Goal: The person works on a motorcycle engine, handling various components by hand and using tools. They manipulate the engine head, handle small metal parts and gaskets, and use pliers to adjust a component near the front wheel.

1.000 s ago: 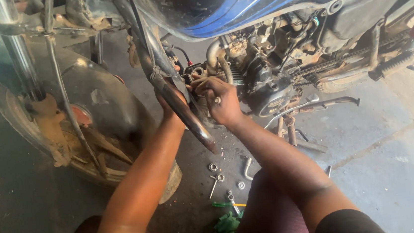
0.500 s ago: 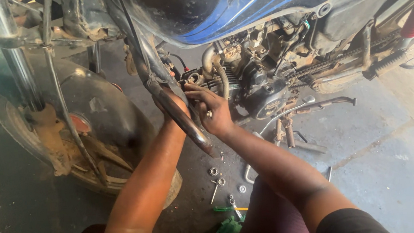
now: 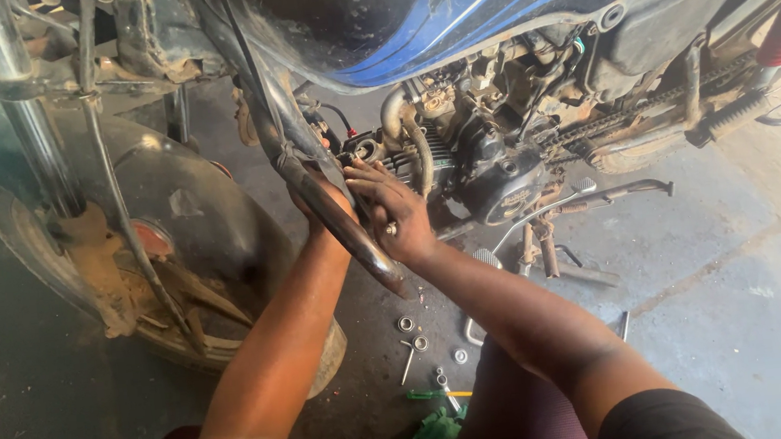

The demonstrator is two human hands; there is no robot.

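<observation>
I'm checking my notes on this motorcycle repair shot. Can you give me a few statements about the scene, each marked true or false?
1. The right hand rests at the front of the engine, beside the frame tube. True.
2. The fuel tank is red. False: it is blue.
3. Nuts and washers lie on the concrete floor below the hands. True.
4. The left hand holds a hammer over the front wheel. False: it sits partly hidden behind the frame tube, and no hammer shows.
5. A green rag lies near the person's knees. True.
</observation>
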